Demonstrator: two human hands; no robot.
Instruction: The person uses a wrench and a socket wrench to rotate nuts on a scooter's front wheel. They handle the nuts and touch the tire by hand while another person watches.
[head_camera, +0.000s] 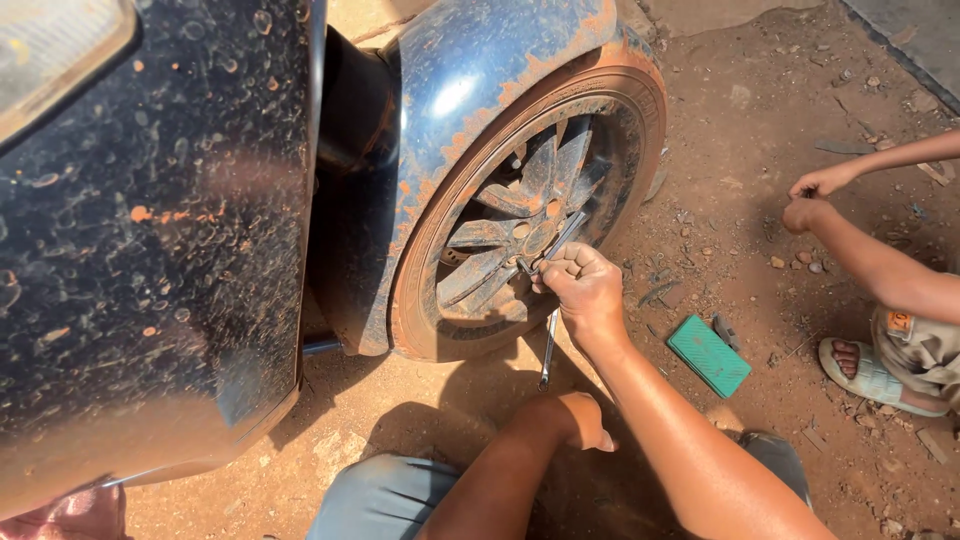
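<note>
My right hand (585, 290) is closed around a metal cross wrench (549, 345) set against the hub of a muddy car wheel (530, 215). One wrench arm points up across the spokes and another hangs down toward the ground. My left hand (583, 422) hangs over my knee just below the wrench's lower end. Its fingers are curled under and it holds nothing that I can see. The wheel belongs to a dark blue, mud-spattered car (150, 250) that fills the left side.
A flat green box (708, 354) lies on the red dirt right of my arm. Another person squats at the right, with hands (812, 198) over small bits on the ground and a sandalled foot (868, 372).
</note>
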